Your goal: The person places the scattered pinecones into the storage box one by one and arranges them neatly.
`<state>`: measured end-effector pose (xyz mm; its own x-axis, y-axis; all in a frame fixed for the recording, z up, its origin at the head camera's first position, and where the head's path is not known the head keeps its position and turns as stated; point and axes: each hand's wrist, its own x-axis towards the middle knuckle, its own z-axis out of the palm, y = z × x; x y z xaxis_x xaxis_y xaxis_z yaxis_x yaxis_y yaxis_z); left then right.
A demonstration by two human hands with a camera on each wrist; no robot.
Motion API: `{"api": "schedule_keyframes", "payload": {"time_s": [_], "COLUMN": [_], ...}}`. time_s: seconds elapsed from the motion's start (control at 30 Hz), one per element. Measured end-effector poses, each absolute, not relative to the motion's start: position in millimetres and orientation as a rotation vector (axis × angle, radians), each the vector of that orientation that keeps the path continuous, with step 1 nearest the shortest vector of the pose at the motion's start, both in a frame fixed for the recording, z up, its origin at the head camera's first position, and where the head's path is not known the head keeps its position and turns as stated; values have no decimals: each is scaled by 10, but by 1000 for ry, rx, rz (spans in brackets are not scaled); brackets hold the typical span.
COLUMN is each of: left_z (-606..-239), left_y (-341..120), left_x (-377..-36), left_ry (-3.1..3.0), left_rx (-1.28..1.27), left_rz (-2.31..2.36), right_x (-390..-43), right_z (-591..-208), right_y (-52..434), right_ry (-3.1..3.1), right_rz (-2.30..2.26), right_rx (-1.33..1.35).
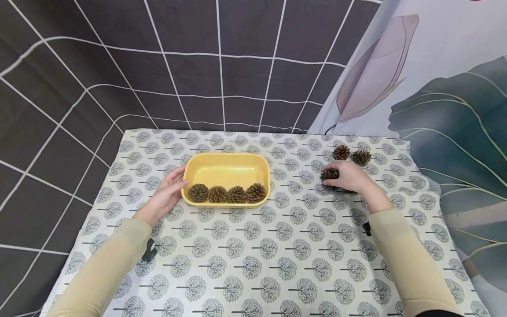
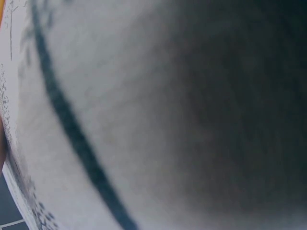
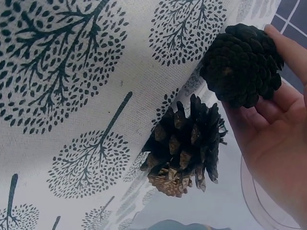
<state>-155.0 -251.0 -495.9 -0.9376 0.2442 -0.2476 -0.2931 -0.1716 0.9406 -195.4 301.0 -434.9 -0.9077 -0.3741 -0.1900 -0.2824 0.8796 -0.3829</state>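
Note:
A yellow rectangular plastic tub (image 1: 227,158) stands on the cloth with several brown pine cones (image 1: 236,194) lined up along its near side. At its left end my left hand (image 1: 168,191) rests, thumb and fingertips against the rim and outer wall. Over on the right, my right hand (image 1: 345,177) grips a dark pine cone (image 3: 242,66) between thumb and fingers, close over the cloth. Another pine cone (image 3: 184,143) with open scales lies beside that hand; in the head view the hand mostly hides it. The left wrist view is filled by blurred cloth.
Two loose pine cones, one reddish brown (image 1: 341,152) and one spikier (image 1: 361,157), lie behind the right hand. Tree-print cloth (image 1: 253,251) covers the table. A dark gridded curtain (image 1: 190,75) hangs at the back and left, a leaf-patterned one (image 1: 447,105) at the right.

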Motion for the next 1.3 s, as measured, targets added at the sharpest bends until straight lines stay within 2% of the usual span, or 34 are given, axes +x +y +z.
{"api": "schedule_keyframes", "payload": {"time_s": [0.6,1.3], "left_z": [-4958,-4960], "left_y": [-2500,-2504], "left_x": [-1539,-1545], "left_ry": [1749,1762], "left_rx": [-56,-49], "left_rz": [2165,2163], "right_x": [-1972,-2084], "right_z": [-4155,-3935], "right_y": [2880,2128], "right_ry": [2843,3028], "right_rz": [-580,-848], "right_rx": [-500,-701]}}
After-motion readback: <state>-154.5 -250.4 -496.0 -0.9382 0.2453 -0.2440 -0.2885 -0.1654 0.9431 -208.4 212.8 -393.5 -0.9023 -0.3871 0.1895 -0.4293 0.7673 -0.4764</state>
